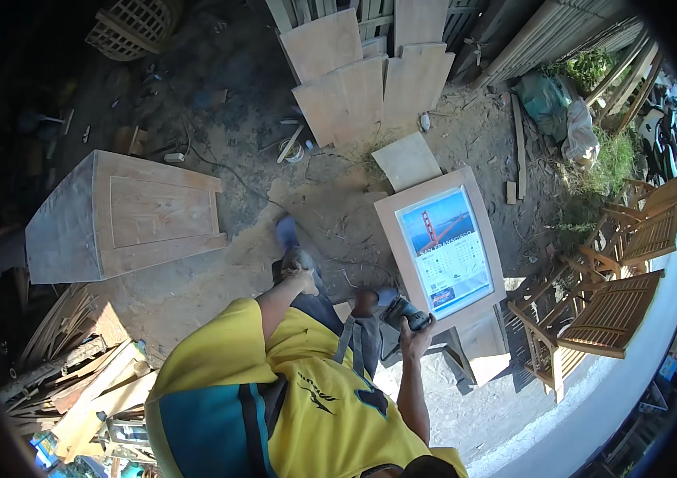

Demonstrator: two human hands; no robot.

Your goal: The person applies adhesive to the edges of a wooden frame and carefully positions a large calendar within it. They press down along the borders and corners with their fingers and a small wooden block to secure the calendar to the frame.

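Holds a dark handheld tool (404, 315) in the right hand (416, 339), lower middle of the frame, fingers curled round the near end, likely for a firm one-handed grasp; too shadowed to name the kind. Rests the left hand (300, 280) at the bent left knee (299, 261), near the centre, probably to prop a stooped body; cannot tell how widely spread in the fingers. Has a wood-bordered panel (402, 243) just beyond the tool, right of centre, with a bridge poster (442, 227) facing up, seemingly within easy reach. Has a panelled wooden cabinet (159, 211) well apart at left, apparently laid on a side for stability. Faces wide boards (342, 103) at the top, leaned upright, perhaps to save ground. Has slatted chairs (613, 319) at right and heaped scrap wood (95, 382) at lower left, presumably out of the way.
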